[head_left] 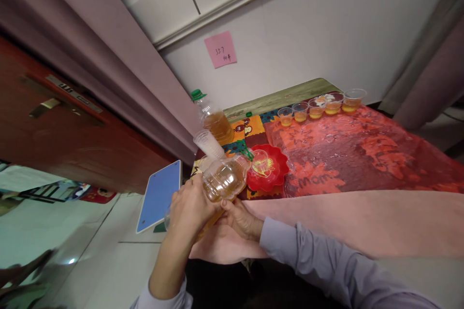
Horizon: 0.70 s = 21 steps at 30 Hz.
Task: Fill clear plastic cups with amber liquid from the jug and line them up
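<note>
L+R hands [190, 205] on tilted btl [225, 178] | mouth over red dish [277, 168] | 5 cups [315, 109] w/ amber liq.

Single head cam, tilted, looks fwd & down from abv L hand [190, 205] & R hand [241, 219], close; door [72, 142] at 9 o'clock, wall [286, 48] at 12, tablecloth [344, 159] at 3.

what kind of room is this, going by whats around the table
Probably a room in a home or dorm, though I can't be sure: there's a red door with a lever handle, a long mauve curtain and a patterned tablecloth.
</note>
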Available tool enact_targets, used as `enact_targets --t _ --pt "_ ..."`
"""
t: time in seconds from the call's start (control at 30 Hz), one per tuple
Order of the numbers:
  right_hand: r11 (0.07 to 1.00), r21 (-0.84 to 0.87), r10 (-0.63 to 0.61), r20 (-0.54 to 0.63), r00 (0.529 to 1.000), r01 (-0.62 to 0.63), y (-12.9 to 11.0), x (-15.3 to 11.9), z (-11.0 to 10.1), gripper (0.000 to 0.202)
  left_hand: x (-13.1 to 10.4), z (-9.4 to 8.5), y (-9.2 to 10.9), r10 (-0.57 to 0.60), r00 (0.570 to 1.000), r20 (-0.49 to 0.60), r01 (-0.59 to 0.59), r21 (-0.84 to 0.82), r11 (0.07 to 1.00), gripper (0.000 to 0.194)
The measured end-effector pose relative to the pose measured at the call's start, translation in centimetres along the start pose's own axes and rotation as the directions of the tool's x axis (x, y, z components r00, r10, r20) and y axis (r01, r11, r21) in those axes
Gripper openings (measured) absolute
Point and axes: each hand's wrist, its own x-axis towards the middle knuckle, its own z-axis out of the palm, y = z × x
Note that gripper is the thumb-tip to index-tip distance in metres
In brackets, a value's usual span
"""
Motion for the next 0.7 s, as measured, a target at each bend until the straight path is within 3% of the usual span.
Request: enact_targets --t 0.33,0.7 --pt "1.0 0.022 -0.023 0.031 0.999 0.023 0.26 0.13 -0.16 0.066 -0.12 -0.57 0.67 -0.035 0.998 0.052 0.033 0.042 0.999 0.055" --pt "1.0 0.021 -0.007 0.018 1.0 0.006 0.09 0.14 -0.15 0.074 -0.14 -0.72 0.78 -0.044 0.997 0.065 0.04 0.056 0.998 0.055"
